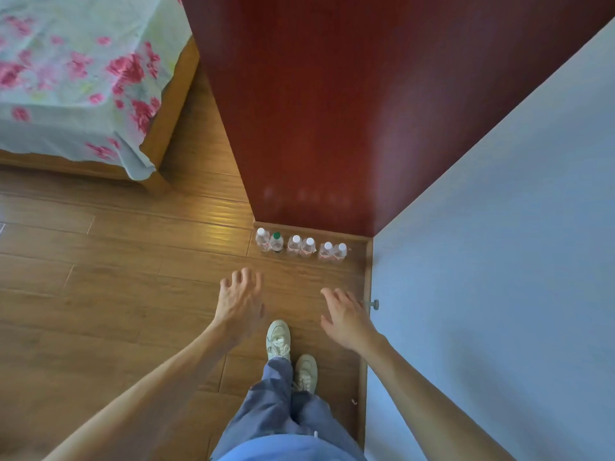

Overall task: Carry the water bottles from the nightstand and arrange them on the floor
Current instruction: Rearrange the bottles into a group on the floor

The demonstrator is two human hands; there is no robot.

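Both hands are out in front, holding nothing. My left hand [240,301] hangs over the brown wood-plank floor [116,261], fingers spread & loosely bent. My right hand [346,316] has fingers apart & relaxed, near the pale blue wall [499,227]. Six clear plastic water bottles [301,246] stand upright in a row on the floor, right against the base of the dark red glossy panel [332,111], in 3 close pairs. Five have white caps; 2nd from left is the green-capped bottle [276,242]. Neither hand touches a bottle. My pale sneakers [279,339] are btwn the hands. The bed w/ pink-floral sheet [66,78] is top left.
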